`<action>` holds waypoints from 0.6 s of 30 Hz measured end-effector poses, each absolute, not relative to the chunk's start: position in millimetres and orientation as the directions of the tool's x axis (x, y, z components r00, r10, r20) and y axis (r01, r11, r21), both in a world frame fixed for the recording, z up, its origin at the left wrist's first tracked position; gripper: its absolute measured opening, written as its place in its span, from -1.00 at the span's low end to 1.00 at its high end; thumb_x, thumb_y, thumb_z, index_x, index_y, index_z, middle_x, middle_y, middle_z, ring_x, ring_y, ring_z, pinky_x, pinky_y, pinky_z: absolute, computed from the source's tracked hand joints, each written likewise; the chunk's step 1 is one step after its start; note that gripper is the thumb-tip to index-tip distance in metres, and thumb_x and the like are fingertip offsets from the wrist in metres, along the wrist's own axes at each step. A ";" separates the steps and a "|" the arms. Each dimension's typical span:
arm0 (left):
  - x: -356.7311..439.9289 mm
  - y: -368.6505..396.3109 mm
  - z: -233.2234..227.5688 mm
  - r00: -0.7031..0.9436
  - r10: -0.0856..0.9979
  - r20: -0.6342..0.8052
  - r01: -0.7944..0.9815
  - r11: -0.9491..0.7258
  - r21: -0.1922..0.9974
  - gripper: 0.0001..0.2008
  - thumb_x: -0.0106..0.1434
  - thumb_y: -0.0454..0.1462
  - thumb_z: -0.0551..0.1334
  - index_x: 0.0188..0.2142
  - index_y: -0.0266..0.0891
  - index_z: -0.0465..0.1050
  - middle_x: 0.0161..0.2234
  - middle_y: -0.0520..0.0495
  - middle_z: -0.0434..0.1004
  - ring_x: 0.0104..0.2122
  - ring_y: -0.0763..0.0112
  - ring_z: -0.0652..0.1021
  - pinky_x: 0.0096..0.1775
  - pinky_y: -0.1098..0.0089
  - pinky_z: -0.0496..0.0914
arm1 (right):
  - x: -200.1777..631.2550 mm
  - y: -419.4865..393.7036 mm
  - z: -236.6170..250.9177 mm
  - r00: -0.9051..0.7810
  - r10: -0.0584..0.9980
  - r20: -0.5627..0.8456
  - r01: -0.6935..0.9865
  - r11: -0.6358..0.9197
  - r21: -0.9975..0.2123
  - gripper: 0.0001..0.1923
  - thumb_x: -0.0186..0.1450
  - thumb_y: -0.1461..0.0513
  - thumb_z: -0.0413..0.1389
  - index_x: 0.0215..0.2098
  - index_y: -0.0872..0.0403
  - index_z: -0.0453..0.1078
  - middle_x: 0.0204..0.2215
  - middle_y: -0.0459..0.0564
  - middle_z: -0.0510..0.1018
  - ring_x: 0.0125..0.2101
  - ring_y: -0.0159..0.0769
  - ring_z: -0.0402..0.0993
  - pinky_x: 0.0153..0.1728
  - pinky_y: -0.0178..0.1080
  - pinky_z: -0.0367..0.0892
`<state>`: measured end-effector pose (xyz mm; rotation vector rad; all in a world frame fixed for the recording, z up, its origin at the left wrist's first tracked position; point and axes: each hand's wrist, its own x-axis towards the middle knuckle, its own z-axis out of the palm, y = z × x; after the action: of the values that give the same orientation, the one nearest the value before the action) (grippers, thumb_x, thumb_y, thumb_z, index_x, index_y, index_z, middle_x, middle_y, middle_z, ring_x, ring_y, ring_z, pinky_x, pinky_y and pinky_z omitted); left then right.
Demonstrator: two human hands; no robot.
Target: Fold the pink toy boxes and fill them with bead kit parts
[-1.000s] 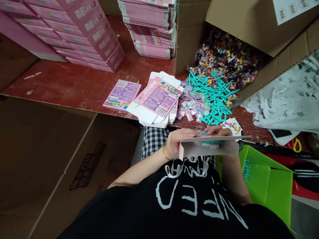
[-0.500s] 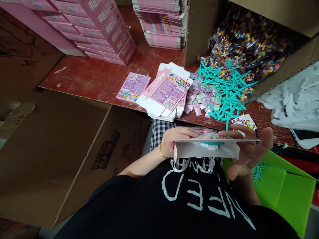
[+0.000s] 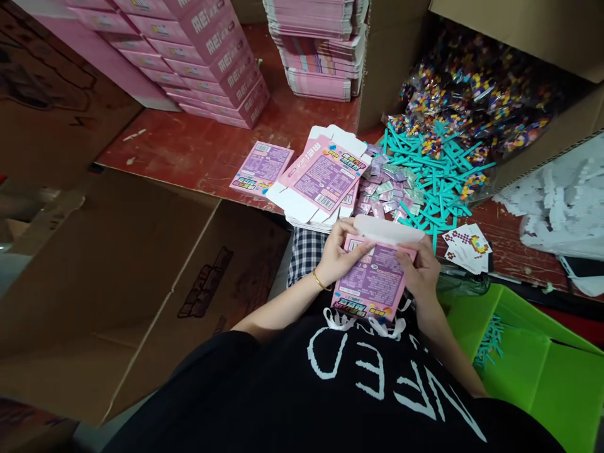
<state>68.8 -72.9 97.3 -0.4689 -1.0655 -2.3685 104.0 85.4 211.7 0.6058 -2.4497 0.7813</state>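
We wear a black T-shirt [image 3: 358,390] with large white block letters printed across the chest. Our forearms are bare, with no sleeves reaching them. A thin gold bracelet [image 3: 319,281] circles our left wrist. Below the shirt shows a patch of black-and-white checked cloth [image 3: 306,251] at our lap.

This is a small packing workshop or warehouse bench. A worn red-brown wooden table [image 3: 198,148] carries tall stacks of finished pink printed cartons [image 3: 202,47], piles of flat unfolded pink box blanks [image 3: 321,53] and a heap of loose teal plastic sticks [image 3: 436,179]. Large brown corrugated shipping boxes [image 3: 141,277] crowd around it, one spilling clear bags of multicoloured beads [image 3: 472,88].
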 end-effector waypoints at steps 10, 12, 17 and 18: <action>58.4 -79.4 109.9 -0.968 -0.117 0.223 0.237 -0.724 0.648 -0.69 0.17 -0.07 0.37 -0.21 -0.23 0.48 -0.28 -0.04 0.56 -0.34 0.40 0.52 -0.24 0.35 0.41 | 81.3 72.1 239.1 -0.973 -0.117 0.199 -0.228 0.630 -0.743 -0.76 0.19 0.05 0.32 -0.25 0.01 0.57 -0.22 -0.01 0.66 -0.24 -0.22 0.59 -0.24 -0.19 0.48; 58.3 -76.5 107.0 -0.959 -0.141 0.248 0.272 -0.714 0.645 -0.71 0.20 -0.05 0.35 -0.32 -0.24 0.48 -0.26 -0.08 0.58 -0.27 0.34 0.55 -0.14 0.30 0.42 | 77.2 78.6 242.1 -0.986 -0.132 0.104 -0.163 0.604 -0.780 -0.75 0.19 0.05 0.32 -0.23 -0.01 0.59 -0.20 -0.02 0.66 -0.19 -0.18 0.59 -0.20 -0.16 0.50; 61.7 -61.2 94.2 -0.929 -0.182 0.321 0.356 -0.670 0.651 -0.66 0.19 -0.01 0.36 -0.36 -0.24 0.41 -0.11 -0.18 0.56 -0.09 0.26 0.56 0.04 0.15 0.39 | 85.6 89.7 238.9 -0.960 -0.257 0.111 -0.263 0.694 -0.670 -0.75 0.29 0.04 0.23 -0.18 -0.01 0.61 -0.10 0.02 0.65 -0.05 -0.13 0.57 0.02 -0.06 0.45; 64.4 -58.2 92.2 -0.926 -0.199 0.321 0.369 -0.659 0.655 -0.63 0.15 -0.02 0.40 -0.27 -0.24 0.42 -0.08 -0.19 0.54 -0.06 0.24 0.55 0.07 0.13 0.38 | 89.5 89.8 238.2 -0.942 -0.311 0.123 -0.315 0.697 -0.644 -0.76 0.27 0.06 0.26 -0.16 -0.01 0.61 -0.07 0.02 0.63 -0.01 -0.12 0.55 0.08 -0.04 0.42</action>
<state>64.4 -58.2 92.2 -0.3189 -1.0924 -2.5867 89.5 89.8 238.2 0.5331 -2.8894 1.0986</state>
